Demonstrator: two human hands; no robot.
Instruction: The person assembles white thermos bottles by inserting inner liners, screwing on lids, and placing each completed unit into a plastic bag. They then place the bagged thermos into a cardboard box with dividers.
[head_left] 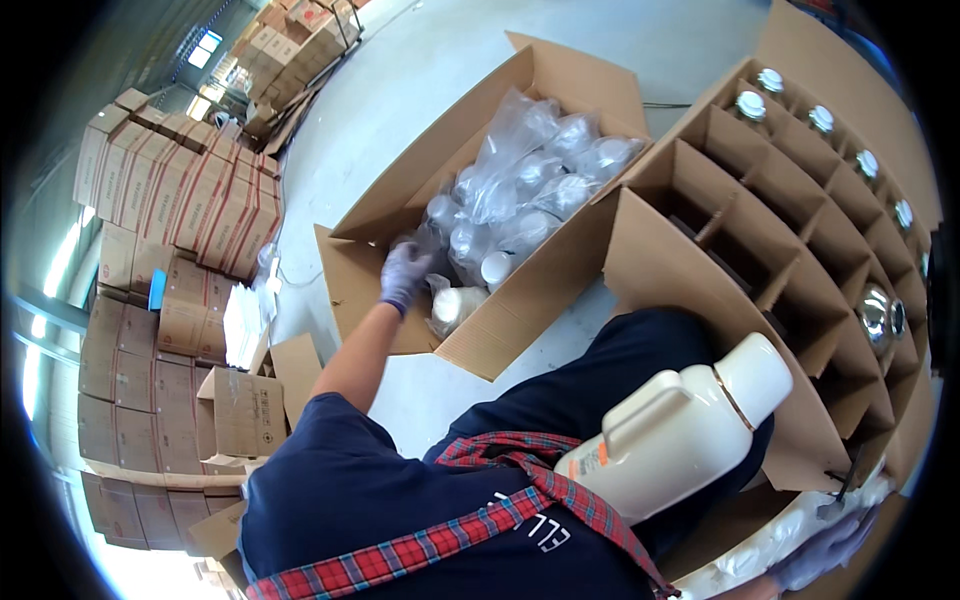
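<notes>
From the head view, the gloved left hand (404, 274) reaches into the open carton (500, 330), fingers curled on a bagged flask (455, 308) at its four o'clock, while the right hand (825, 550) grips crumpled plastic wrap (770, 545), the cream jug (680, 430) lying at its ten o'clock.

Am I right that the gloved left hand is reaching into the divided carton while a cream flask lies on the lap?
Not quite. The head view shows the left hand in the open carton of bagged flasks, not the divided carton. The cream flask does lie on the lap.
</notes>
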